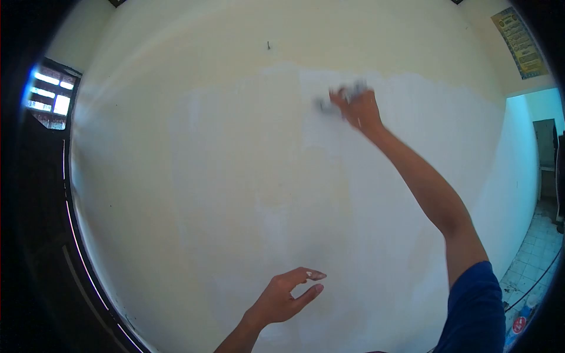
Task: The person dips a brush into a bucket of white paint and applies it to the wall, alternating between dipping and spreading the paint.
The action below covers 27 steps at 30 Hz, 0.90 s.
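Observation:
My right hand [360, 110] is raised against the upper part of the pale wall [235, 176], arm stretched out. Its fingers are closed on a small grey thing [356, 89] that is smeared by motion, so its kind does not show. Lower down, in front of the wall, my left hand [288, 297] holds nothing. Its thumb and forefinger are apart, and a whitish smear marks the forefinger. Whiter patches cover much of the cream-coloured wall around and below my right hand.
A nail or hook [268, 45] sticks out high on the wall. At the left is a dark door frame with a bright window [56, 94]. A poster [519, 42] hangs at upper right. Beyond a doorway lie floor tiles [532, 244], a cable and a blue container [519, 325].

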Each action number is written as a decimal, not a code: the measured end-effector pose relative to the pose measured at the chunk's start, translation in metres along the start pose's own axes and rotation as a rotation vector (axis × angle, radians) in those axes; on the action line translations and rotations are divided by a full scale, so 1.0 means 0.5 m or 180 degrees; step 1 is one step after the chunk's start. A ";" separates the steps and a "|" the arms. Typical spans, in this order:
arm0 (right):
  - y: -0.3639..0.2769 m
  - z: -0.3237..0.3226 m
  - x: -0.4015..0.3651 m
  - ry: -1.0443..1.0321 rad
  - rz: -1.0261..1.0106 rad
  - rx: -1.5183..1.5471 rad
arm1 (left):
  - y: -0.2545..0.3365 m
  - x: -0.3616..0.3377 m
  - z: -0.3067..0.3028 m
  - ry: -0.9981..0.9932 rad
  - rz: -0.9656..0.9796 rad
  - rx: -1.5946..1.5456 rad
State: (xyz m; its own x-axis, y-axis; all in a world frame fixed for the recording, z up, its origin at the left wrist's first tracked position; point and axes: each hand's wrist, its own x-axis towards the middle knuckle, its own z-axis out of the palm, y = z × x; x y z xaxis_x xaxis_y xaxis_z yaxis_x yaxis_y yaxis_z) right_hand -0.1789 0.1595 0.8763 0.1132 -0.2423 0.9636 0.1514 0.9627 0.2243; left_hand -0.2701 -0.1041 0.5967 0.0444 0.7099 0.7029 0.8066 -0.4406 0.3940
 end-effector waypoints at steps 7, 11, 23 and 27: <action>-0.084 -0.069 -0.021 -0.0097 0.0426 0.0934 | -0.011 -0.025 -0.020 -0.0001 -0.0278 0.0066; -0.054 -0.009 0.138 0.0323 -0.0163 0.0653 | 0.000 -0.008 -0.001 0.0070 -0.0251 -0.0006; -0.109 -0.013 -0.011 -0.0194 -0.0064 0.1096 | -0.002 -0.050 -0.029 0.0100 -0.0346 0.0164; -0.071 0.033 0.128 0.0185 -0.0491 0.0678 | -0.002 -0.035 0.009 -0.0002 -0.0205 0.0171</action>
State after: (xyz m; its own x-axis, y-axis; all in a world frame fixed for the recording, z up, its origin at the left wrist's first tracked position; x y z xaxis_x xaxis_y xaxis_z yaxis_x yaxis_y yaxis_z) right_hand -0.1931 0.1119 0.9326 0.1620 -0.3886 0.9070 -0.0381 0.9160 0.3993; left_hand -0.2689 -0.1134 0.5813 -0.0083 0.7362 0.6767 0.8382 -0.3639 0.4062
